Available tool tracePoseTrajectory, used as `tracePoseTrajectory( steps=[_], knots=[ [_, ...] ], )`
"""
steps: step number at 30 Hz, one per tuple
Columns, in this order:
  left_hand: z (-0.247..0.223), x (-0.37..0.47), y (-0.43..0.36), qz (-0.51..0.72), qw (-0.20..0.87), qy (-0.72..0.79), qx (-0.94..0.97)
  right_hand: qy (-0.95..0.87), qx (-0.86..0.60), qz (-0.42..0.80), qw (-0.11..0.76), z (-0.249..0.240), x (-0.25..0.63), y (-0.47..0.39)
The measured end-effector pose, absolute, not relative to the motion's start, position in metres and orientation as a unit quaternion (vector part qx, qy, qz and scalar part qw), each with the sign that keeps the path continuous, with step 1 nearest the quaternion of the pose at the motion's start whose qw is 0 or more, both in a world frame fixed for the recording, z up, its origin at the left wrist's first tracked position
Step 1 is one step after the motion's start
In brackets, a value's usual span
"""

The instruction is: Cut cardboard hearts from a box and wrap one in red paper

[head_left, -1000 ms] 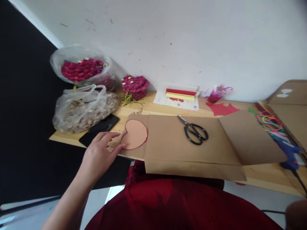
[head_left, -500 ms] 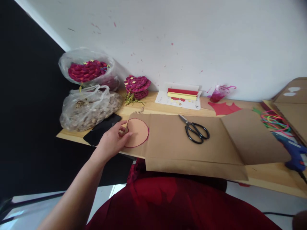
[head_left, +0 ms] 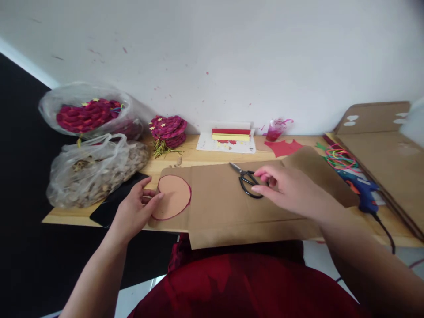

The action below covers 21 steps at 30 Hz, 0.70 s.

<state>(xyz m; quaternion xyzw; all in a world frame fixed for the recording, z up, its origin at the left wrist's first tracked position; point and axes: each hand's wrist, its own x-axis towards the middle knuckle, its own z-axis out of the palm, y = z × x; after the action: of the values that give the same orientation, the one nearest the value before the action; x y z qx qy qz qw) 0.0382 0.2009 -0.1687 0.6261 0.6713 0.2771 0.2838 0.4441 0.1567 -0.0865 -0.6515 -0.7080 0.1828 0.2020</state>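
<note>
A peach heart-shaped piece (head_left: pixel 175 196) with a dark magenta edge lies flat at the left end of the brown cardboard sheet (head_left: pixel 218 198). My left hand (head_left: pixel 134 210) is at its left side, fingers loosely bent and apart, the thumb tip at the heart's edge. Black-handled scissors (head_left: pixel 247 184) rest on the cardboard, blades pointing up and left. Over their right handle loop hovers my right hand (head_left: pixel 291 187), thumb and fingers apart. It hides part of that loop; whether it touches is hard to tell.
Plastic bags (head_left: pixel 82 181) stand at the left beside a black flat item (head_left: pixel 112 201). Magenta braided hearts (head_left: pixel 168 130) are stacked by the wall. A blue glue gun (head_left: pixel 364 194), coloured cords (head_left: pixel 339 157) and an open cardboard box (head_left: pixel 371 141) lie right.
My right hand has come in from the right to the scissors. My left hand stays beside the heart, its thumb drawn back slightly. The view has shifted to the right.
</note>
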Motion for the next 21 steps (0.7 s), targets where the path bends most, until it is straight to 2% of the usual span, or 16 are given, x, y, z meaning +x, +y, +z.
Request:
tracePoseTrajectory(
  steps=[4,7,10,15,18,21],
  knots=[
    [-0.168,0.043,0.204,0.269,0.261,0.664,0.647,-0.678,-0.715,0.133,0.112,-0.120,0.443,0.178],
    [-0.168,0.046,0.206,0.267,0.254,0.669,0.645,-0.677,-0.716,0.143,0.094,-0.135,0.442,0.185],
    [-0.169,0.047,0.208,0.270,0.263,0.670,0.640,-0.675,-0.716,0.155,0.088,-0.136,0.443,0.185],
    [-0.169,0.046,0.213,0.318,0.338,0.639,0.613,-0.672,-0.725,0.147,0.041,-0.127,0.440,0.179],
    [-0.168,0.046,0.215,0.334,0.366,0.637,0.591,-0.666,-0.720,0.182,0.071,-0.126,0.439,0.172],
    [-0.169,0.045,0.216,0.344,0.396,0.635,0.566,-0.648,-0.687,0.285,0.164,-0.131,0.441,0.160]
  ],
)
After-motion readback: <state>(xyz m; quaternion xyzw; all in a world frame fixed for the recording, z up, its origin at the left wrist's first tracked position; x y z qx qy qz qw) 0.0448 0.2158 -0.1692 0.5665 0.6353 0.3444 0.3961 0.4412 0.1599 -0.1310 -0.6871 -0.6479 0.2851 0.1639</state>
